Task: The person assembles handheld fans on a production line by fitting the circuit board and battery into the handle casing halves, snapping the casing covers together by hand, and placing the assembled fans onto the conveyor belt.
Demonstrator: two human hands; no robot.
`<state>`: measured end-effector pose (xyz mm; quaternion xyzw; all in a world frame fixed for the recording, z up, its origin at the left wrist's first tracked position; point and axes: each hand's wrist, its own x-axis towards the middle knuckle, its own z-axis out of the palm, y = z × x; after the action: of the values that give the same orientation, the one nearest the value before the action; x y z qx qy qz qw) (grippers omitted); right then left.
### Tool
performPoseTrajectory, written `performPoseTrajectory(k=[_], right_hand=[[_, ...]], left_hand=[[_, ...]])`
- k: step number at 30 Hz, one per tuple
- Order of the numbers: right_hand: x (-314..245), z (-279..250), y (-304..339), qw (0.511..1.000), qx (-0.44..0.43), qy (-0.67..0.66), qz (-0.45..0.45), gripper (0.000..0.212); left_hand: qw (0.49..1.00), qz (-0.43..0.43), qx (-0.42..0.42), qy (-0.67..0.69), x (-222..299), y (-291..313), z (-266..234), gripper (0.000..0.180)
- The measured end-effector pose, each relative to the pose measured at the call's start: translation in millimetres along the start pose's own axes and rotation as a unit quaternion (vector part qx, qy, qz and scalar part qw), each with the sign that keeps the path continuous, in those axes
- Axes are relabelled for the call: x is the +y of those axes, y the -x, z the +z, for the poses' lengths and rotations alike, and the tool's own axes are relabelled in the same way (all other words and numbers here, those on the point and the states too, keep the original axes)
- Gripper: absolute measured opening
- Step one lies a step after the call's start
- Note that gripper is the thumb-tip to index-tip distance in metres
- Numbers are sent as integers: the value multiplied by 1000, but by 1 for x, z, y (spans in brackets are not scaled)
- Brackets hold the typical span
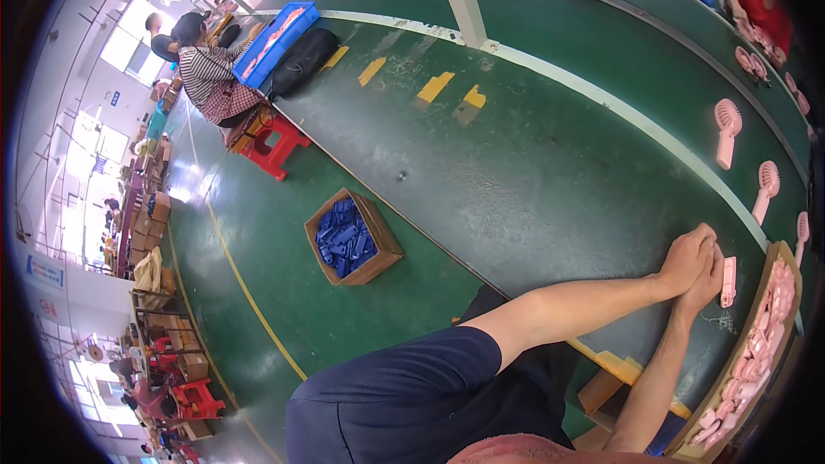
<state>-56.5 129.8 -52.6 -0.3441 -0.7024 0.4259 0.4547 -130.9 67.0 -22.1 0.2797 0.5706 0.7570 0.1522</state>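
Observation:
My left hand (685, 258) and my right hand (706, 282) are pressed together over the green tabletop, near its far right part. Both have their fingers curled in. Whatever lies between them is hidden by the hands themselves. Right beside my right hand, a small pale pink plastic casing part (729, 282) rests on the table. Further right, a cardboard box (778, 251) stands along the table, filled with pink plastic parts (746, 374).
Pink handheld fans (728, 131) lie on the green belt beyond the pale rail (619, 107). On the floor at left sits a carton (378, 249) of blue plastic parts (344, 236). A co-worker (206, 73) sits further up the table by a blue crate (279, 39). A post (460, 0) rises from the rail.

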Motion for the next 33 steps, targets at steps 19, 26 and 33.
performPoseTrajectory(k=[19, 26, 33], right_hand=[[-3, 10, -21, 996, -76, 32, 22, 25], [-9, 12, -11, 995, -81, 14, 53, 23], [-4, -4, -5, 990, -44, -11, 131, 23]], left_hand=[[992, 43, -122, -9, -3, -6, -30, 17], [983, 30, -180, 4, 4, -6, -44, 22], [973, 32, -222, 59, 13, -10, -47, 26]])
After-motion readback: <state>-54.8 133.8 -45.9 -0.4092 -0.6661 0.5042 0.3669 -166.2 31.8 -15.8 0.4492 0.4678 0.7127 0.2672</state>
